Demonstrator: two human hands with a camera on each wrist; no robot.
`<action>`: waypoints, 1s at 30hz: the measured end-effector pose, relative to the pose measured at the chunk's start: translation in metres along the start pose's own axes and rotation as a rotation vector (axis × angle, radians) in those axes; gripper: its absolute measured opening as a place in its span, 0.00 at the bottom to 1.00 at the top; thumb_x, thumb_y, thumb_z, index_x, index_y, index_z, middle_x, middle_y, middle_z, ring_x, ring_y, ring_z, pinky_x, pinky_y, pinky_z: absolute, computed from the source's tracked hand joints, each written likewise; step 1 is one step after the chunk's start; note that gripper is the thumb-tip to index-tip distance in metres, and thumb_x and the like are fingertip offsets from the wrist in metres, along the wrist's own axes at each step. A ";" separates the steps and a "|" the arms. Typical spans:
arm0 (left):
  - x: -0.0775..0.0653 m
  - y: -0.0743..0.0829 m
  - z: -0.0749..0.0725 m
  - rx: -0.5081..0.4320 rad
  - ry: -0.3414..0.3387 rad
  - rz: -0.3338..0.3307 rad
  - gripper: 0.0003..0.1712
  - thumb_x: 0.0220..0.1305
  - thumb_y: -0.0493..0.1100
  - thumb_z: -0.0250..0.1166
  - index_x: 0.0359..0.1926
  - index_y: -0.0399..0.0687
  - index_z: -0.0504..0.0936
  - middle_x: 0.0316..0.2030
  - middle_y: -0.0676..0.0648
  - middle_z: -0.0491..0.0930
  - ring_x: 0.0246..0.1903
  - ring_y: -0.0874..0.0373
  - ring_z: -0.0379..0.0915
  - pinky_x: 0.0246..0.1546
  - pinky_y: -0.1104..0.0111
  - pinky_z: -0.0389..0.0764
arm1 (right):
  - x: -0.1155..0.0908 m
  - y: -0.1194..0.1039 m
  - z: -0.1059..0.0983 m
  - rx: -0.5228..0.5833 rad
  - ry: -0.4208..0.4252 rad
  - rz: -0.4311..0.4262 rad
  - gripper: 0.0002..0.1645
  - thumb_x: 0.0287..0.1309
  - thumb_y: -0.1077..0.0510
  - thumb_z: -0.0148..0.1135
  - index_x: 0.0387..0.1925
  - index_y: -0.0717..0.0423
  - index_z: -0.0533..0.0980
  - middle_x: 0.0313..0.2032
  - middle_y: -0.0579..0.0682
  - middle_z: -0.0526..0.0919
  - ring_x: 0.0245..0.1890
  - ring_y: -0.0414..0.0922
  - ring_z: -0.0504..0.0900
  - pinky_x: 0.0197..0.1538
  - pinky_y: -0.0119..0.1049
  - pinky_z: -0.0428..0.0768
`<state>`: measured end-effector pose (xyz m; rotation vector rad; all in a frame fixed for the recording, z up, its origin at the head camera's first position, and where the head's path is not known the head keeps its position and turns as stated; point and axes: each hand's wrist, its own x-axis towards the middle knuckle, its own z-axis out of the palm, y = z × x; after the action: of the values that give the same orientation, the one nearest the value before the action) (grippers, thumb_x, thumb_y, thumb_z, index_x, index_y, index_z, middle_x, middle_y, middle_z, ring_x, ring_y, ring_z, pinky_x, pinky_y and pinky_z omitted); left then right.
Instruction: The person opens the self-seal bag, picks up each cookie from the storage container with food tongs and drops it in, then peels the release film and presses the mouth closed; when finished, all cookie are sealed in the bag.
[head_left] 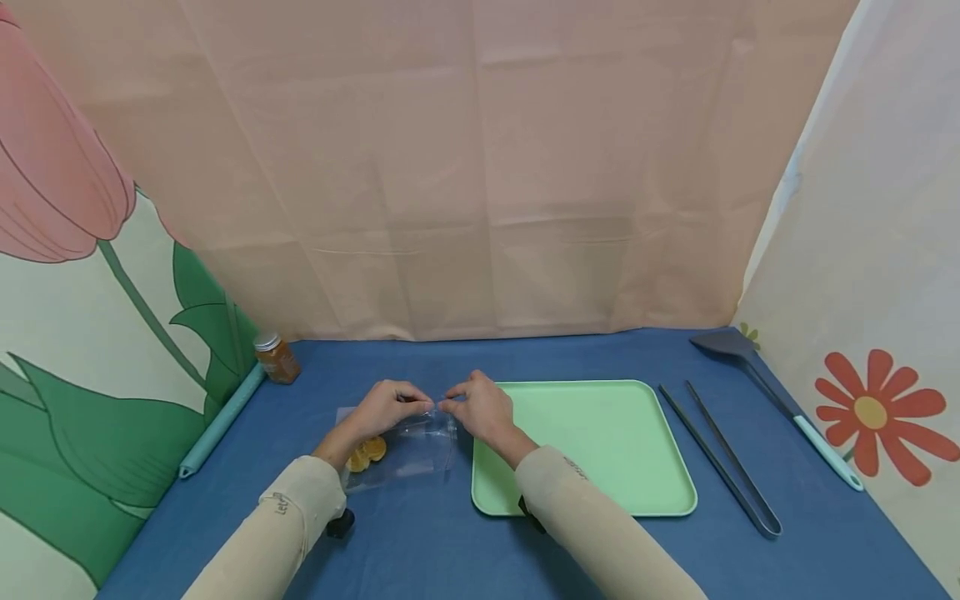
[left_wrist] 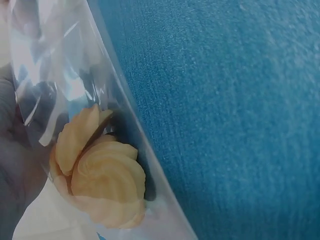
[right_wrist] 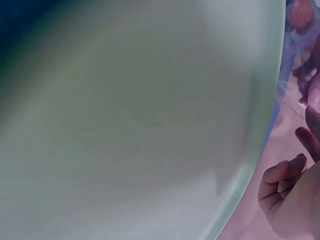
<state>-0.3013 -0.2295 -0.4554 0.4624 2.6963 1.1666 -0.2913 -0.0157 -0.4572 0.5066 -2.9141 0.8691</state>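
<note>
Clear plastic bag (head_left: 416, 458), cookies (head_left: 366, 453) inside, beneath the fingers (head_left: 416, 407) of left hand (head_left: 382, 412) and right hand (head_left: 485, 410), which pinch its edge. Green tray (head_left: 592, 450) right of the fingers. Brown-filled lidded jar (head_left: 279, 362) to their left.

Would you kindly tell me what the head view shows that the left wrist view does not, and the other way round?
Only the head view shows the green tray, the tongs, the spatula and the jar.

Only the left wrist view shows, up close, the swirled ridges on the cookies.

Both show the clear bag with the cookies inside, part of the left hand and the blue cloth.
</note>
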 end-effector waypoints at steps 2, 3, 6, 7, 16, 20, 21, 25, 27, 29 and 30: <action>0.000 0.000 0.001 -0.004 -0.009 0.009 0.13 0.68 0.54 0.66 0.44 0.54 0.90 0.42 0.53 0.85 0.40 0.60 0.80 0.41 0.63 0.81 | 0.000 0.000 0.000 0.003 0.004 -0.014 0.17 0.63 0.40 0.67 0.46 0.42 0.88 0.40 0.48 0.77 0.20 0.38 0.70 0.19 0.32 0.69; 0.000 0.001 0.001 -0.005 -0.012 0.013 0.13 0.68 0.53 0.66 0.44 0.53 0.90 0.42 0.52 0.85 0.40 0.59 0.80 0.42 0.63 0.81 | 0.001 -0.001 0.000 0.001 0.006 -0.020 0.16 0.63 0.41 0.67 0.45 0.42 0.88 0.39 0.47 0.77 0.20 0.38 0.69 0.19 0.32 0.69; 0.000 0.001 0.002 -0.005 -0.015 0.022 0.13 0.68 0.53 0.66 0.44 0.53 0.90 0.42 0.53 0.85 0.40 0.60 0.80 0.41 0.63 0.80 | 0.001 -0.001 0.000 -0.006 0.013 -0.047 0.12 0.64 0.44 0.66 0.41 0.42 0.89 0.35 0.45 0.76 0.21 0.38 0.68 0.20 0.31 0.67; 0.001 0.000 0.002 -0.003 -0.013 0.027 0.13 0.68 0.53 0.66 0.44 0.52 0.90 0.42 0.52 0.85 0.40 0.60 0.80 0.41 0.63 0.80 | 0.001 -0.001 -0.001 -0.005 0.014 -0.056 0.11 0.65 0.45 0.66 0.41 0.42 0.89 0.34 0.45 0.75 0.21 0.38 0.67 0.20 0.31 0.67; 0.001 -0.002 0.002 0.000 0.010 0.017 0.11 0.68 0.51 0.66 0.44 0.54 0.90 0.42 0.53 0.86 0.40 0.60 0.80 0.40 0.64 0.81 | 0.001 0.002 -0.002 -0.005 -0.012 -0.096 0.12 0.69 0.49 0.62 0.46 0.43 0.88 0.33 0.44 0.74 0.22 0.37 0.68 0.21 0.30 0.67; 0.001 -0.003 0.001 -0.005 0.009 0.001 0.12 0.69 0.51 0.66 0.45 0.54 0.90 0.42 0.53 0.86 0.40 0.60 0.80 0.41 0.63 0.81 | 0.001 0.003 -0.002 -0.004 -0.022 -0.084 0.12 0.70 0.47 0.61 0.45 0.40 0.88 0.35 0.42 0.78 0.25 0.36 0.71 0.22 0.30 0.70; 0.001 -0.003 0.001 -0.006 0.009 -0.001 0.12 0.69 0.51 0.66 0.45 0.53 0.90 0.42 0.53 0.86 0.40 0.60 0.80 0.41 0.63 0.81 | 0.001 0.003 -0.002 0.001 -0.022 -0.082 0.12 0.69 0.47 0.61 0.45 0.40 0.88 0.35 0.42 0.79 0.27 0.35 0.72 0.22 0.30 0.70; 0.002 -0.003 0.001 -0.001 0.006 0.003 0.13 0.69 0.52 0.66 0.46 0.53 0.90 0.42 0.54 0.85 0.40 0.59 0.80 0.41 0.63 0.81 | 0.001 0.003 -0.002 0.020 -0.019 -0.079 0.12 0.70 0.48 0.61 0.45 0.42 0.88 0.37 0.43 0.81 0.29 0.36 0.75 0.23 0.30 0.71; 0.002 -0.002 0.001 0.002 0.005 0.007 0.13 0.69 0.52 0.66 0.46 0.53 0.90 0.42 0.54 0.85 0.40 0.59 0.80 0.41 0.64 0.81 | 0.001 0.003 -0.002 0.026 -0.022 -0.079 0.13 0.70 0.49 0.61 0.46 0.43 0.88 0.37 0.43 0.81 0.29 0.37 0.74 0.23 0.30 0.71; 0.002 -0.002 0.001 0.007 0.006 0.010 0.12 0.69 0.52 0.66 0.45 0.53 0.90 0.41 0.54 0.85 0.39 0.59 0.80 0.41 0.64 0.81 | 0.001 0.003 -0.001 0.029 -0.024 -0.080 0.13 0.70 0.50 0.60 0.47 0.44 0.88 0.36 0.43 0.80 0.28 0.37 0.73 0.23 0.30 0.71; 0.002 -0.002 0.001 0.010 0.008 0.011 0.12 0.68 0.52 0.66 0.45 0.53 0.90 0.41 0.54 0.85 0.39 0.59 0.80 0.40 0.64 0.81 | 0.001 0.003 -0.001 0.027 -0.026 -0.080 0.13 0.71 0.50 0.59 0.47 0.45 0.88 0.36 0.43 0.80 0.27 0.37 0.73 0.23 0.30 0.71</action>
<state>-0.3034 -0.2300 -0.4576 0.4754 2.7106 1.1602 -0.2933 -0.0133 -0.4576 0.6364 -2.8865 0.8998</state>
